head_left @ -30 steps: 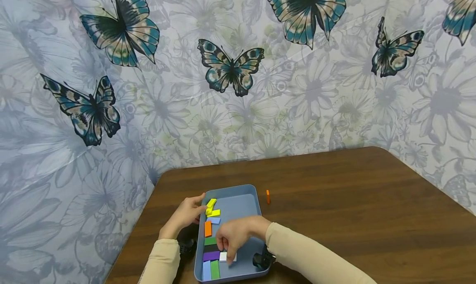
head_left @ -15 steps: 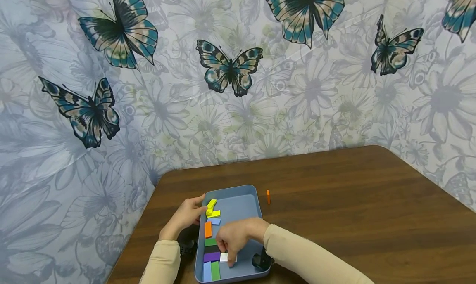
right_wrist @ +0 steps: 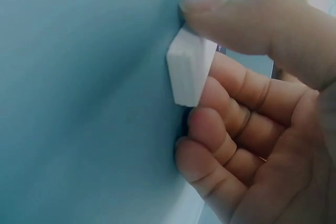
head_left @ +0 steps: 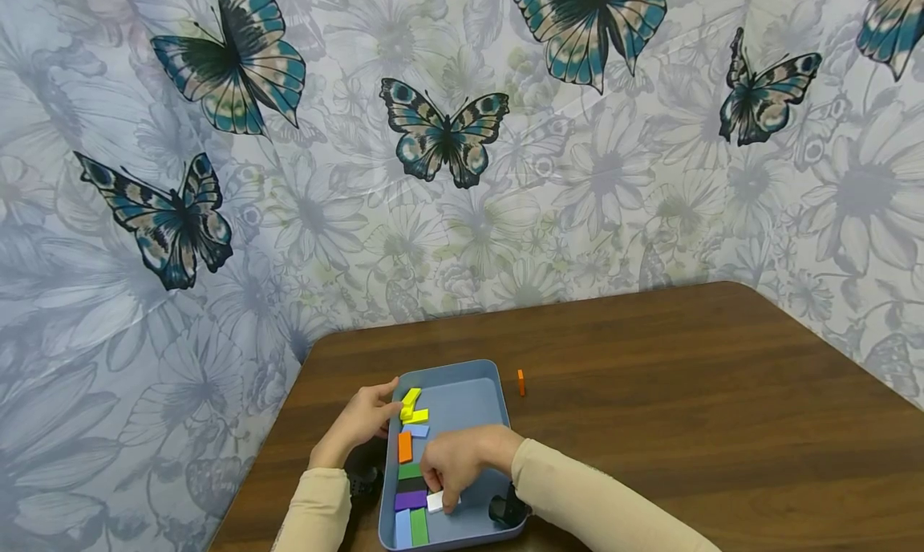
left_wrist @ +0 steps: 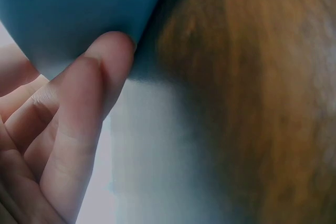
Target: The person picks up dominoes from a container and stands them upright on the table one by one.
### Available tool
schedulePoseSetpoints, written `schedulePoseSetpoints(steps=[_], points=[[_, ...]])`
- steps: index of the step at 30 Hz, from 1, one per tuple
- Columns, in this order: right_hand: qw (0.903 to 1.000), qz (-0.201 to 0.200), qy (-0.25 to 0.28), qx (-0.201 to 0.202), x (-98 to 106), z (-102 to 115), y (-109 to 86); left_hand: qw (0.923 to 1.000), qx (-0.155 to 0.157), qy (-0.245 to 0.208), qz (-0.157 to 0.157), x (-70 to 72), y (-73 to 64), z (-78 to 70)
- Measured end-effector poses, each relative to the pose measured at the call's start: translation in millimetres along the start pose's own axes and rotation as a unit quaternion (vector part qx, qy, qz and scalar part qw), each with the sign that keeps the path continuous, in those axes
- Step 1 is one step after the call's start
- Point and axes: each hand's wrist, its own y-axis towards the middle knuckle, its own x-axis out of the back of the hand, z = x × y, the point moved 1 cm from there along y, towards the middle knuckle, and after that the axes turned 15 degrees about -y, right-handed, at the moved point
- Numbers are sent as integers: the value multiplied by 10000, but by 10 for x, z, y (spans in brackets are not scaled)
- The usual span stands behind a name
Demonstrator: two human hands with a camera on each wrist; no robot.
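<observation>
Head view: white block pinched, tray steadied

Right hand pinches it toward the tray's near-left corner; long axis roughly crosswise, one end facing the purple block.

Left wrist: left hand pinches the tray's edge.

Right wrist: block looks tilted; I'd level it before letting go.

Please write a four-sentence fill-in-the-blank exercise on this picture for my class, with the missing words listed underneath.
1. The pinched block in the right hand is ____.
2. On the table, the lone block outside the tray is ____.
3. Directly below the black block in the head view lies a ____ block.
4. The hand holding the tray is the person's ____ hand.

Missing words: white; orange; purple; left.
</observation>
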Motion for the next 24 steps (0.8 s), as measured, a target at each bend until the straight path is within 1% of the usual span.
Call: schedulePoseSetpoints(steps=[7,16,20,24], points=[[10000,-58,-14,50,-17,-14,-3,9999,2,-56,85,0,0,-1],[9999,-98,104,88,-7,-18,-18,10000,25,-20,64,7,3,-6],[9992,-154,349,141,10,-48,-39,10000,21,-36,37,5,7,-4],[9969,-344,687,189,46,-94,-82,10000,25,-55,-2,2,11,0]])
